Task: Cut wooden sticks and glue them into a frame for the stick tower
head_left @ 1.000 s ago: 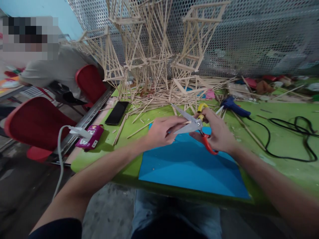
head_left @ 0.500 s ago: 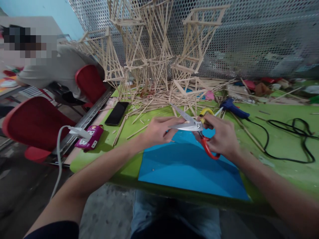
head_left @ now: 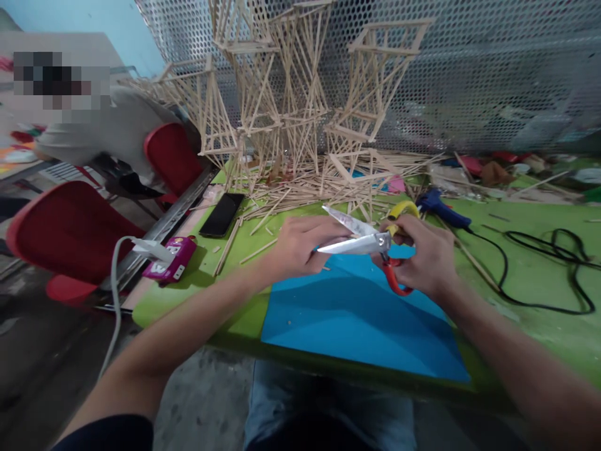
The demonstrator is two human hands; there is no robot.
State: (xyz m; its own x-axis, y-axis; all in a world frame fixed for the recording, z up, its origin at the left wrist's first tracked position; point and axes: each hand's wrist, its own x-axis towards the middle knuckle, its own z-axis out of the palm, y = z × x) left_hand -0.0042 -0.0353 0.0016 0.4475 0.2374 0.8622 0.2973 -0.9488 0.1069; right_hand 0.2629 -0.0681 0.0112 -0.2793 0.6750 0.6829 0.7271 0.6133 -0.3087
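Note:
My right hand (head_left: 425, 260) grips scissors (head_left: 370, 243) with one yellow and one red handle; the steel blades stand apart and point left. My left hand (head_left: 300, 245) is curled in a pinch just under the blade tips, its fingers closed on something too small to make out, perhaps a short wooden stick. Both hands hover over a blue sheet (head_left: 357, 319) lying on the green table (head_left: 539, 319).
Tall frames of glued wooden sticks (head_left: 282, 106) stand at the back above a heap of loose sticks (head_left: 300, 188). A black phone (head_left: 221, 213), a purple power strip (head_left: 169, 262), a blue glue gun (head_left: 439, 205) with black cable (head_left: 549, 257), red chairs and another person at left.
The scissors shifted slightly right and down, and the blades narrowed their gap. My left hand stayed at the blade tips. The view drifted a little.

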